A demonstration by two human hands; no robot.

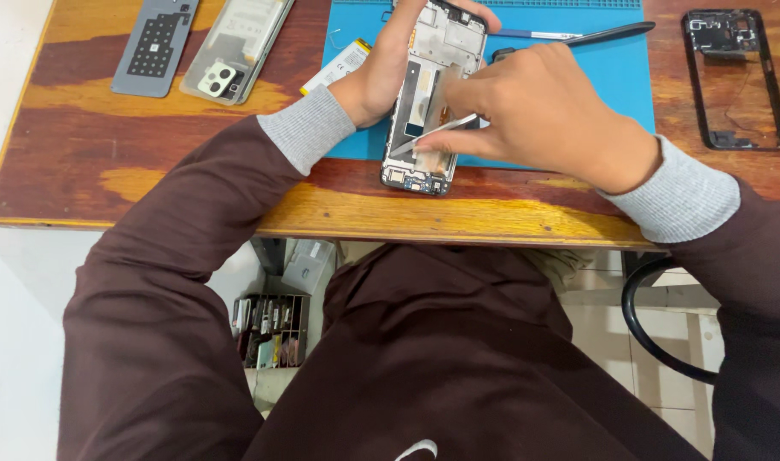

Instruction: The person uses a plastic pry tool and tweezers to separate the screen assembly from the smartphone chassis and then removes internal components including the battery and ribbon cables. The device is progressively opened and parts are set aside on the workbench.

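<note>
The left hand (381,72) grips the opened phone (428,94) on the blue mat (620,72) (at the desk's (151,162) near edge), while the right hand (544,115) pinches metal tweezers (433,132) against its inside.

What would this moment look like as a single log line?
left hand: holds opened phone | right hand: holds metal tweezers on phone interior | surface: blue mat on wooden table

**Labels and packages in view**

One white rectangular label with a yellow end (340,66) lies on the left edge of the blue mat (616,77). Below the counter (91,162), a grey flat package (306,265) stands beside a rack of small multicoloured packets (270,331).
</note>
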